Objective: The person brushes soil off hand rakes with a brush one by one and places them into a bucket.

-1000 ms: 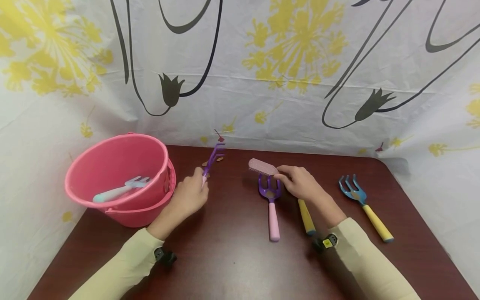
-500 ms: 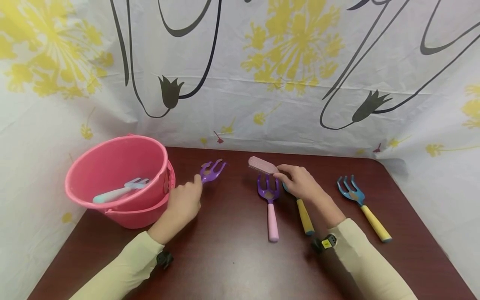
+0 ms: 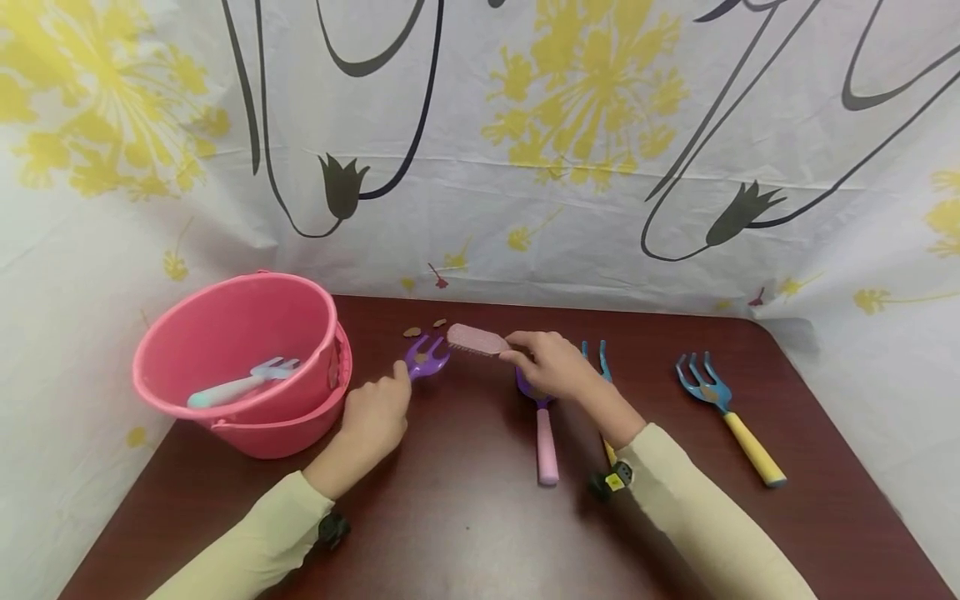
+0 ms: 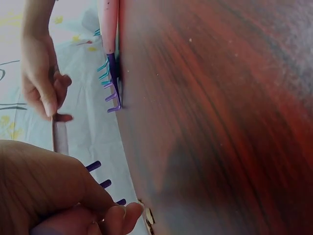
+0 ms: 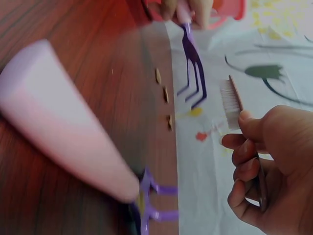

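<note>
My left hand (image 3: 372, 421) grips the pink handle of a purple hand fork (image 3: 427, 364), tines pointing away from me. In the right wrist view that fork shows side-on, its tines bent at the tips. My right hand (image 3: 550, 364) holds a pink brush (image 3: 477, 339) by its thin handle, bristles facing down. The brush head sits just right of the fork's tines in the head view. The bristles (image 5: 230, 100) show pale in the right wrist view. Brown bits (image 3: 412, 332) lie on the table just beyond the fork.
Stacked pink buckets (image 3: 247, 333) stand at left, a light-blue fork (image 3: 247, 381) inside. Another purple fork (image 3: 547, 446) lies partly under my right hand. One blue-and-yellow fork (image 3: 604, 362) lies half hidden by my right arm, another (image 3: 738, 429) farther right. A patterned sheet (image 3: 465, 167) hangs behind the table.
The fork in my left hand has turned from side-on to face-up and dropped slightly toward me. My right hand has carried the brush leftward, close to that fork.
</note>
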`<state>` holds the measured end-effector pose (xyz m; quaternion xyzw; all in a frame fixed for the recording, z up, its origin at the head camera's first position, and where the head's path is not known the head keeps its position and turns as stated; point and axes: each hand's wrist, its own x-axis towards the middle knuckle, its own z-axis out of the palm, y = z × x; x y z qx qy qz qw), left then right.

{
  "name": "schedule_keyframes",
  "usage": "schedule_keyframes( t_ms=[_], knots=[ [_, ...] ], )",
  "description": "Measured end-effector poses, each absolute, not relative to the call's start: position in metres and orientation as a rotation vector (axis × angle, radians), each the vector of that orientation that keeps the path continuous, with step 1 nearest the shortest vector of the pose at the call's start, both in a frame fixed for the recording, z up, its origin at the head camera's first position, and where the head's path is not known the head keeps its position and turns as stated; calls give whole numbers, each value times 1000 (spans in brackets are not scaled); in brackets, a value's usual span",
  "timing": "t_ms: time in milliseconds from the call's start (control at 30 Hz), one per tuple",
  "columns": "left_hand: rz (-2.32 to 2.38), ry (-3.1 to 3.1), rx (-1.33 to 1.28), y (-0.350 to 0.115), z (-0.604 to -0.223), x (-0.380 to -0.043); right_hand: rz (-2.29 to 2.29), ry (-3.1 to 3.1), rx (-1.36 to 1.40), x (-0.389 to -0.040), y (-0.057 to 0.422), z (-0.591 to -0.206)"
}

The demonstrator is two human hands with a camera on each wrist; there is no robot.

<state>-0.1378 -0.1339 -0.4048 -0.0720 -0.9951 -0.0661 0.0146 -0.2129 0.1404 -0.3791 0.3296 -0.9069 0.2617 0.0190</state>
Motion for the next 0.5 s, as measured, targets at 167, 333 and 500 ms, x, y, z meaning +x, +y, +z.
schedule_keyframes(
  t_ms=[167, 333, 500],
  knots=[
    [-200, -3110, -212, -134, -407, -136, 758, -2835, 1109, -212, 117, -378],
    [-196, -3098, -220, -135, -410, -135, 775, -2812, 1148, -210, 107, -379],
    [-194, -3104, -205, -137, -410, -135, 829, -2805, 1156, -210, 106, -381]
  ],
)
